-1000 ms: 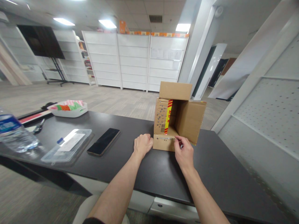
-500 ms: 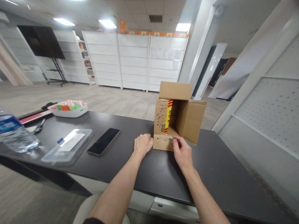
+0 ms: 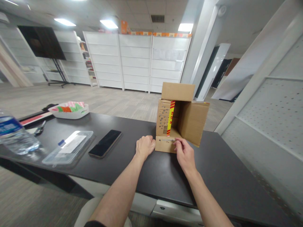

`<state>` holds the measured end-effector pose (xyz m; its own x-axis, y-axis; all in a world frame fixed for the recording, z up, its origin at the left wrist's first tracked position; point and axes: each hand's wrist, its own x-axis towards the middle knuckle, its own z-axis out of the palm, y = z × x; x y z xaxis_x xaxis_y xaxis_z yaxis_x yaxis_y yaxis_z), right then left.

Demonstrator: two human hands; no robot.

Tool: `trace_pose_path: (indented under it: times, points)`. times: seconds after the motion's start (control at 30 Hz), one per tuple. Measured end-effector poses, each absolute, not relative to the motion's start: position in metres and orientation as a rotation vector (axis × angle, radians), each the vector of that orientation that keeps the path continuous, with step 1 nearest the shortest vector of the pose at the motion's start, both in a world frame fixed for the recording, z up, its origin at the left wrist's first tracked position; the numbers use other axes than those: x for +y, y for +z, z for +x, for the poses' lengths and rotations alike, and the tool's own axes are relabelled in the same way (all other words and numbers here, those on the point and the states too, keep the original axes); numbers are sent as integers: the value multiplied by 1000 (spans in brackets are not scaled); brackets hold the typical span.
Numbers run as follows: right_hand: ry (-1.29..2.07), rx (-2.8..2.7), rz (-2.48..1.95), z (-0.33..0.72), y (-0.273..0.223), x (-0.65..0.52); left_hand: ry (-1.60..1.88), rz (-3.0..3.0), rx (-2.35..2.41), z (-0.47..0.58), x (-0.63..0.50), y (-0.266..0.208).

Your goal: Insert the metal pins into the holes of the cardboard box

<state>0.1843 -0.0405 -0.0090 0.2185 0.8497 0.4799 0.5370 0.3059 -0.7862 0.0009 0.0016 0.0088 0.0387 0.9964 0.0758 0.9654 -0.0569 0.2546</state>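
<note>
A cardboard box (image 3: 192,121) stands on the dark table with its open side towards me. Its lower flap (image 3: 163,147) lies towards me and carries a row of small shiny pieces (image 3: 167,140) and a few dark dots. At the flap's left edge my left hand (image 3: 145,146) rests on the table, curled closed; what is inside its fingers is hidden. Over the right end of the row, my right hand (image 3: 186,154) holds thumb and fingers pinched together. Anything between those fingertips is too small to name. Many grey dots (image 3: 163,116) mark the box's left side, beside yellow-red tape (image 3: 170,118).
Left of my hands lie a phone (image 3: 105,143) and a clear plastic case (image 3: 68,149). Farther left are a water bottle (image 3: 17,134) and a white basket (image 3: 71,115) with colourful contents. A white perforated panel (image 3: 276,104) borders the table's right side.
My right hand has shifted very slightly left along the row on the flap. My left hand and the box stay where they were.
</note>
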Motion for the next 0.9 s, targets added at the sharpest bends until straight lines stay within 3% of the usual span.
trace_pose_path:
  times: [0.9]
  points:
    - [279,-1408,-1429,187,-11,-39,358,2184,2057,0,4,6]
